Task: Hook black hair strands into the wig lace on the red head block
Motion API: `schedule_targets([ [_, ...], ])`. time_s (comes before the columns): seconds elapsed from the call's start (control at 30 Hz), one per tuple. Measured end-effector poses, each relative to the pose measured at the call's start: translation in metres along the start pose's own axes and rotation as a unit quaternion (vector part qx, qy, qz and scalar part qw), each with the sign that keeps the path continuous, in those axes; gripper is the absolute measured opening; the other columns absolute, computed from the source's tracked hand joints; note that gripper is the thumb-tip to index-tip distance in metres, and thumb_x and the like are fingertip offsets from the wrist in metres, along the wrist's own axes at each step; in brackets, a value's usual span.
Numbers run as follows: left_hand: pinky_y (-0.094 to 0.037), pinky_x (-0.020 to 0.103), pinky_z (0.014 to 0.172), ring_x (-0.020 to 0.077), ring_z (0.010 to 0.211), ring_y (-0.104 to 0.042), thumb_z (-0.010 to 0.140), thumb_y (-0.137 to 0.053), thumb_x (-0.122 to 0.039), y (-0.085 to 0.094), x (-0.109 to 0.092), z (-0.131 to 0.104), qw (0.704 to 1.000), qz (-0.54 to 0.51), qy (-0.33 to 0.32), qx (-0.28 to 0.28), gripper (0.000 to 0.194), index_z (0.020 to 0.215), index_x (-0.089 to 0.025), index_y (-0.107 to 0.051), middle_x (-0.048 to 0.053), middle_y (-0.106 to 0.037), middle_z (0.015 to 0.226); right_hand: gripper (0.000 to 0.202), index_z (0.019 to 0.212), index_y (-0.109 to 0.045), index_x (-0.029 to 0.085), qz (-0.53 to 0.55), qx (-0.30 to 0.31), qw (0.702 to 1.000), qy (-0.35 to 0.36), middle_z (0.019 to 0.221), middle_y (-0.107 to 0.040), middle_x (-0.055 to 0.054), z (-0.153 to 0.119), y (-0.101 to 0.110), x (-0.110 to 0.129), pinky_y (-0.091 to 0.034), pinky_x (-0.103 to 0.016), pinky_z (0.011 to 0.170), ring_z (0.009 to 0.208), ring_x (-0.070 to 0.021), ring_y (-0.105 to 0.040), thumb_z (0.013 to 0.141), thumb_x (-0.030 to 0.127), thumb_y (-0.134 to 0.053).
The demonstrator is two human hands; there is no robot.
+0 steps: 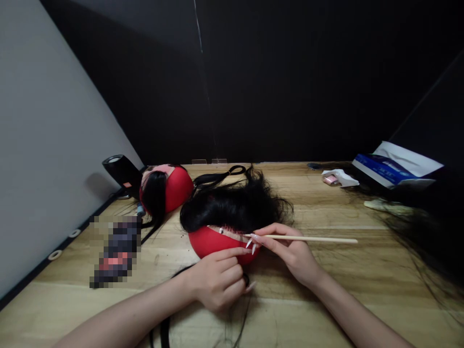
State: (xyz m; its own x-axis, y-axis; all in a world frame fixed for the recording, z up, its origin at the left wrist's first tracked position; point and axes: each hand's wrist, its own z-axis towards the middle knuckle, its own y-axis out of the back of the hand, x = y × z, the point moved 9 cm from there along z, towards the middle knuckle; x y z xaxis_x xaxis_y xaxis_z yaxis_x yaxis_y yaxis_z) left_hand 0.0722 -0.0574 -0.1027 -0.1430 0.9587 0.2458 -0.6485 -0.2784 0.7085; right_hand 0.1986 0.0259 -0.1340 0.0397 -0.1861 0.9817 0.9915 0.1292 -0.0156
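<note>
In the middle of the table a red head form carries a black wig, its hair swept away from me. A pale lace edge with dark knots and a pin runs across the form. My right hand pinches a ventilating needle with a pale wooden handle at the lace; its tip is too small to see. My left hand lies against the form's near side, index finger stretched towards the right fingertips. Its other fingers are curled round a strand of black hair.
Behind to the left stand a second red form with dark hair and a black cylinder. A blurred-out object lies at left. Tied hair lies behind the wig. At right are a blue box, crumpled tissue and loose hair.
</note>
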Motion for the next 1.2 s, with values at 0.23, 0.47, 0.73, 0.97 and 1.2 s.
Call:
schedule_targets([
  [0.23, -0.055, 0.034, 0.097, 0.0102, 0.047, -0.041, 0.088, -0.048, -0.011, 0.0, 0.001, 0.001, 1.0, 0.006, 0.005, -0.001, 0.037, 0.052, -0.016, -0.052, -0.002, -0.045, 0.048, 0.019, 0.084, -0.075, 0.018, 0.007, 0.004, 1.0, -0.005, 0.081, -0.075, -0.006, 0.0, -0.001, -0.003, -0.055, -0.025, 0.068, 0.076, -0.0174, -0.07, 0.078, 0.037, -0.075],
  [0.47, -0.055, 0.034, 0.098, 0.0108, 0.048, -0.041, 0.088, -0.048, -0.01, 0.0, 0.001, 0.001, 1.0, 0.007, 0.003, 0.0, 0.038, 0.051, -0.016, -0.053, -0.001, -0.045, 0.048, 0.022, 0.087, -0.073, 0.017, 0.043, 0.017, 0.999, -0.014, 0.079, -0.075, -0.006, 0.0, -0.003, -0.009, -0.057, -0.027, 0.071, 0.075, -0.017, -0.071, 0.081, 0.038, -0.073],
  [0.73, -0.054, 0.034, 0.099, 0.0115, 0.047, -0.04, 0.088, -0.047, -0.01, 0.0, 0.0, 0.001, 1.0, 0.007, 0.002, 0.003, 0.039, 0.05, -0.016, -0.053, -0.001, -0.044, 0.048, 0.021, 0.088, -0.072, 0.017, 0.064, 0.018, 0.998, -0.018, 0.083, -0.075, -0.006, -0.001, -0.004, -0.011, -0.056, -0.026, 0.073, 0.077, -0.0157, -0.07, 0.083, 0.038, -0.072],
  [0.97, -0.054, 0.034, 0.098, 0.0107, 0.047, -0.041, 0.088, -0.047, -0.01, -0.001, 0.0, 0.0, 1.0, 0.012, 0.002, 0.0, 0.038, 0.051, -0.017, -0.051, -0.002, -0.044, 0.049, 0.021, 0.087, -0.072, 0.018, 0.057, 0.012, 0.998, -0.022, 0.081, -0.075, -0.005, 0.0, -0.003, -0.01, -0.056, -0.026, 0.072, 0.077, -0.0169, -0.07, 0.081, 0.038, -0.074],
  [1.2, -0.055, 0.034, 0.097, 0.0104, 0.047, -0.04, 0.088, -0.048, -0.01, 0.0, 0.0, 0.001, 1.0, 0.002, 0.003, -0.001, 0.038, 0.051, -0.016, -0.051, -0.002, -0.044, 0.048, 0.022, 0.087, -0.072, 0.017, 0.055, 0.015, 0.998, -0.025, 0.081, -0.075, -0.006, -0.001, -0.004, -0.009, -0.057, -0.026, 0.071, 0.076, -0.0171, -0.071, 0.08, 0.038, -0.074],
])
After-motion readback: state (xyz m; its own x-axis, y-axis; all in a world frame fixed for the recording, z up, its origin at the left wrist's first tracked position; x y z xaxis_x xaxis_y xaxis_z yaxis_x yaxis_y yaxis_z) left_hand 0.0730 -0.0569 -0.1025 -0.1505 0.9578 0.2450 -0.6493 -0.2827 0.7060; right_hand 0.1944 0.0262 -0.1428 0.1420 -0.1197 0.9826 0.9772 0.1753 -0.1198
